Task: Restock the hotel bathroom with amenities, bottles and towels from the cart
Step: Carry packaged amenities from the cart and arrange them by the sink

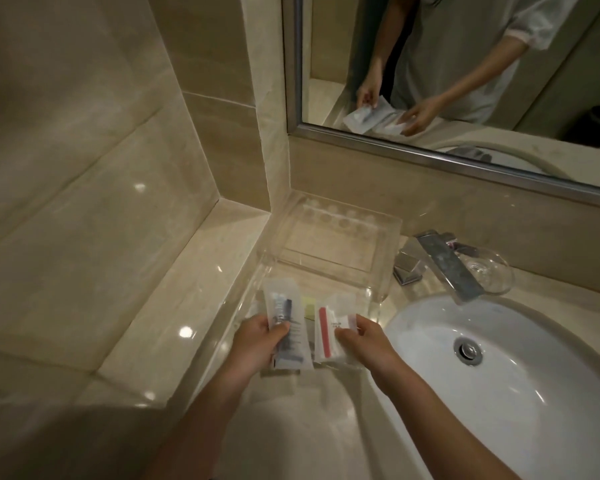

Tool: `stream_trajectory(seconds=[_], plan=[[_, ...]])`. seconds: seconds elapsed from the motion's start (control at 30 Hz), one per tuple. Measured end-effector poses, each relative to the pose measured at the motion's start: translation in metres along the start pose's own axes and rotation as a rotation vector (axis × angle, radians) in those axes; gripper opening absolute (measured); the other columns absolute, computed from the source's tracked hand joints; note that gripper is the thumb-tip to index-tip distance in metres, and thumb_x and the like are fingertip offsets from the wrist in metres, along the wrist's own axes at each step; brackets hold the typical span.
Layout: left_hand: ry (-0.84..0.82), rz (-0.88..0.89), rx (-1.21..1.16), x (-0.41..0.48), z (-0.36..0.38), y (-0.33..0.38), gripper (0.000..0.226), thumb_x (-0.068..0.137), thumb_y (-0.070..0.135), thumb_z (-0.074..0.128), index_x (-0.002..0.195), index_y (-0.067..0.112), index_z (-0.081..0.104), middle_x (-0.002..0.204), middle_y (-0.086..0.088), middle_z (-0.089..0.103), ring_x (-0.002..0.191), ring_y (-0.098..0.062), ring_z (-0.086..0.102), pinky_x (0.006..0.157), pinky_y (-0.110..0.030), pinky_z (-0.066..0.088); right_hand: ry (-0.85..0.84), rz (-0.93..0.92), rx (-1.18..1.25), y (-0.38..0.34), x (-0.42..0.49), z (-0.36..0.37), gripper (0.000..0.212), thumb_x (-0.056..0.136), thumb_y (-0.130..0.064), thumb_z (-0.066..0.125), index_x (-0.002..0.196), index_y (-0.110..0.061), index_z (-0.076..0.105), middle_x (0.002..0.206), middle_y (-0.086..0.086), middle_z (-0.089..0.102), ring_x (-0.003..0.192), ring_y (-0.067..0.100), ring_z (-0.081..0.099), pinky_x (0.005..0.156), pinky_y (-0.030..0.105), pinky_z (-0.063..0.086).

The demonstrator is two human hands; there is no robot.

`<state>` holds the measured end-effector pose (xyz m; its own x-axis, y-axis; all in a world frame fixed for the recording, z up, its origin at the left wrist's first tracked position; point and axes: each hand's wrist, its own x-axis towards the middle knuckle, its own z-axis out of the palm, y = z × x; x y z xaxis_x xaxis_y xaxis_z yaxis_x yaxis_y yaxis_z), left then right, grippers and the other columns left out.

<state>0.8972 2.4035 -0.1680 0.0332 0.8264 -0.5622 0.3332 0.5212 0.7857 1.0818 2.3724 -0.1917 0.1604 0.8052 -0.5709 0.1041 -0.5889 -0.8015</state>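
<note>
**Both hands full of amenity packets over the clear tray**

The print on the packets is too blurred for you to read. The clear tray (329, 261) is hard to trace: its walls show mostly as glints, and your hands cover its near edge. Something pale yellow shows between the packets, but you cannot tell what it is. The basin (520, 403) is cut off at the right and bottom edges. The mirror (465, 57) shows only a torso in a pale short-sleeved top, two arms and the same packets.

Your left hand (255, 342) has its grip closed round a long packet (286, 320), thumb across the front, with something dark inside the wrapper. Your right hand (366, 341) pinches a fan of small sachets (333, 329), one with a red strip, just beside the long packet. Both lots are over the near part of the tray; whether they touch its floor you cannot tell.

The tray sits in the corner of the worktop (187, 292), just left of the basin. The worktop and wall tiles (84, 133) are glossy beige stone with bright spots of reflected light. The tray's far section has rows of round recesses. The tap (445, 268) is square, dull metal with a flat spout reaching over the basin rim, and a rounded glass dish (496, 275) stands just behind it. The basin is a smooth white oval with a round chrome drain (468, 349).
</note>
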Motion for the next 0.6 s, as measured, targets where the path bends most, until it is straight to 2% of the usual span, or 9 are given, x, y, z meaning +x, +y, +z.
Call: stream_trajectory(seconds=[0.1,0.17,0.27,0.37,0.47,0.53,0.6], plan=[[0.024,0.040,0.104,0.028,-0.008,0.004,0.013,0.087,0.021,0.063,0.074,0.016,0.064,0.076,-0.005,0.069,0.076,-0.024,0.067,0.072,-0.034,0.054,0.030,0.057,-0.017,0.000,0.012,0.006,0.016,0.086,-0.011,0.053,0.096,-0.011,0.065,0.092,0.010,0.069,0.083,0.026,0.067,0.075,0.035,0.054],[0.036,0.047,0.146,0.042,-0.011,0.007,0.020,0.086,0.020,0.063,0.066,0.017,0.060,0.069,-0.004,0.065,0.072,-0.024,0.063,0.066,-0.029,0.046,0.050,0.067,-0.039,0.000,0.018,0.009,0.014,0.085,-0.009,0.053,0.091,-0.007,0.065,0.086,0.009,0.067,0.075,0.023,0.063,0.068,0.031,0.050],[0.024,0.031,0.176,0.054,-0.012,0.006,0.015,0.087,0.019,0.062,0.075,0.010,0.063,0.077,-0.010,0.066,0.073,-0.023,0.062,0.064,-0.027,0.042,0.077,0.075,-0.052,-0.002,0.029,0.014,0.010,0.083,-0.006,0.055,0.085,-0.012,0.063,0.088,0.011,0.067,0.078,0.023,0.064,0.070,0.035,0.053],[0.011,0.034,0.215,0.056,-0.013,0.003,0.018,0.087,0.021,0.061,0.077,0.007,0.064,0.074,-0.010,0.064,0.070,-0.022,0.059,0.060,-0.026,0.039,0.124,0.096,-0.088,-0.003,0.038,0.022,0.021,0.082,-0.007,0.062,0.101,-0.012,0.057,0.100,0.010,0.065,0.088,0.025,0.064,0.080,0.040,0.055],[0.005,0.033,0.238,0.054,-0.016,0.001,0.018,0.088,0.024,0.060,0.079,0.008,0.063,0.075,-0.006,0.064,0.067,-0.016,0.058,0.056,-0.023,0.038,0.206,0.050,-0.236,-0.004,0.040,0.024,0.046,0.079,-0.007,0.068,0.120,-0.008,0.048,0.108,0.011,0.062,0.088,0.022,0.060,0.077,0.032,0.051],[0.014,0.036,0.219,0.052,-0.017,-0.001,0.021,0.088,0.025,0.060,0.089,0.005,0.065,0.085,-0.009,0.069,0.073,-0.018,0.063,0.058,-0.023,0.042,0.290,-0.009,-0.374,-0.003,0.038,0.024,0.060,0.077,-0.007,0.070,0.131,-0.006,0.042,0.123,0.014,0.052,0.105,0.026,0.054,0.088,0.031,0.045],[0.021,0.049,0.181,0.051,-0.018,-0.004,0.023,0.088,0.025,0.060,0.094,0.003,0.064,0.089,-0.011,0.070,0.080,-0.022,0.066,0.066,-0.028,0.048,0.364,-0.110,-0.456,-0.005,0.033,0.025,0.053,0.082,-0.010,0.066,0.131,-0.007,0.046,0.127,0.014,0.048,0.114,0.028,0.049,0.096,0.032,0.042]])
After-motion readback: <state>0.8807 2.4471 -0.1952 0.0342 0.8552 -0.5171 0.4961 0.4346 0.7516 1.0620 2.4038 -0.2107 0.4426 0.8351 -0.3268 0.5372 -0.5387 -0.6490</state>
